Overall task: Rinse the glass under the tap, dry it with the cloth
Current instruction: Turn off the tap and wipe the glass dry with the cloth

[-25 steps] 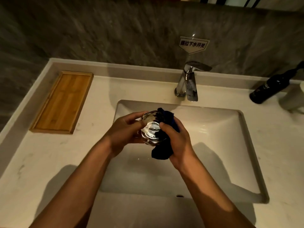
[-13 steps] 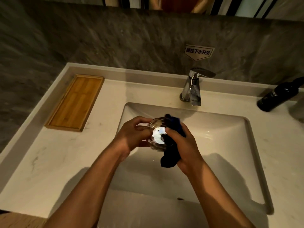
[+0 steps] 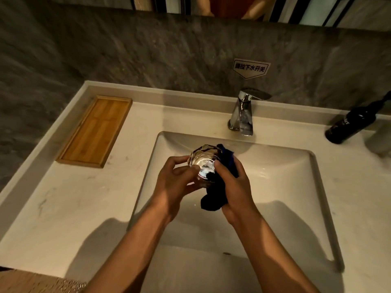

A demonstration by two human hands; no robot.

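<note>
I hold a clear faceted glass (image 3: 204, 160) over the white sink basin (image 3: 281, 172), its mouth turned up toward me. My left hand (image 3: 177, 182) grips the glass from the left, fingers curled round its side. My right hand (image 3: 234, 187) holds a dark blue cloth (image 3: 215, 199) against the glass's right side, thumb pressing cloth at the rim. Part of the cloth hangs below my palm and a corner sticks up behind the glass. The chrome tap (image 3: 243, 115) stands behind the basin; no water runs from it.
A bamboo tray (image 3: 95, 130) lies on the pale counter at the left. A dark bottle (image 3: 353, 125) leans at the far right, beside a pale blurred object (image 3: 380, 138). A grey stone wall with a sign (image 3: 250, 68) rises behind the tap.
The view has tilted up, so the hands sit lower in frame. The glass has turned slightly in my left hand while the right hand keeps the cloth on it.
</note>
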